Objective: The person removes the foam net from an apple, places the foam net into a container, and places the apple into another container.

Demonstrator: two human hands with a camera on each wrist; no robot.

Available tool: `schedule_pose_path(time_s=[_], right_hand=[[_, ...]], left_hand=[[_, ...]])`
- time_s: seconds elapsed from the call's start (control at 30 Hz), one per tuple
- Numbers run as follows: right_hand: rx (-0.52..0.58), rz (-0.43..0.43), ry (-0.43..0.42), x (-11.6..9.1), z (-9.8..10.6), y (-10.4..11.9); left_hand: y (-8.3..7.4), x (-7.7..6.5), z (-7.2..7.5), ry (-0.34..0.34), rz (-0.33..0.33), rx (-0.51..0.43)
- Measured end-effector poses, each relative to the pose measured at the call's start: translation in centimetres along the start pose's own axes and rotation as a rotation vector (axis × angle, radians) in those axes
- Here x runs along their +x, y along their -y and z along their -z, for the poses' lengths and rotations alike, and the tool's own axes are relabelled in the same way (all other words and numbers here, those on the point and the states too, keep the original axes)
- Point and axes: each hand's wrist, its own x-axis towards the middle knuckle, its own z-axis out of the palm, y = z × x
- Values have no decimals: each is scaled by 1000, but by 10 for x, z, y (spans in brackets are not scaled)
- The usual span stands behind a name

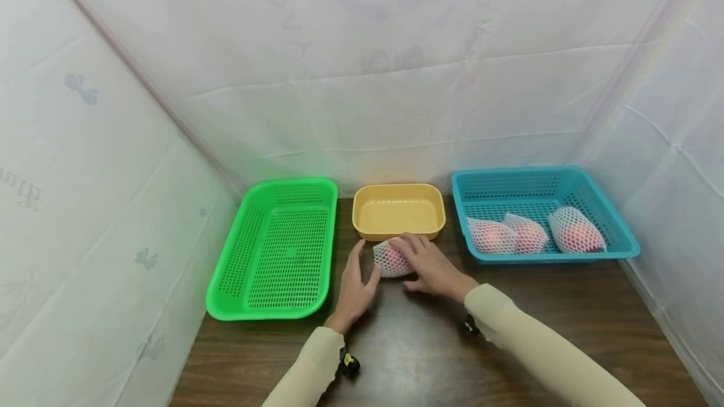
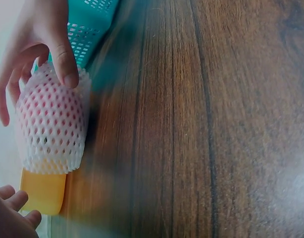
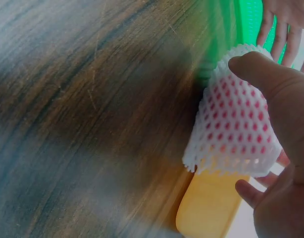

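Observation:
A pink-red round fruit in a white foam net (image 1: 390, 259) lies on the table in front of the yellow bowl (image 1: 399, 237). My right hand (image 1: 432, 267) curves over its right side, thumb toward me and fingers on the far side. In the left wrist view the right thumb (image 2: 68, 74) overlaps the net's upper end. To the left of the fruit is my left hand (image 1: 355, 291), thumb close to the net's edge and fingers extended. The right wrist view shows these left fingers (image 3: 288, 39) straight, just beyond the net.
A green perforated basket (image 1: 326, 256) stands on the left. The blue perforated basket (image 1: 611, 212) at the right holds several netted fruits (image 1: 577, 234). White sheeting (image 1: 339, 49) hangs behind and on both sides of the dark wooden table (image 1: 418, 357).

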Motion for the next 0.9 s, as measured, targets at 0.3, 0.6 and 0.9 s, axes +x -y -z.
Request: schedule_pose_path(time_s=[0.3, 0.6, 0.9], right_hand=[[-36, -58, -4, -3, 3, 0], [-25, -70, -30, -7, 8, -4], [-28, -135, 3, -14, 11, -8]], left_hand=[[0, -2, 2, -4, 22, 6], [2, -1, 3, -15, 74, -23], [6, 2, 2, -2, 135, -59]])
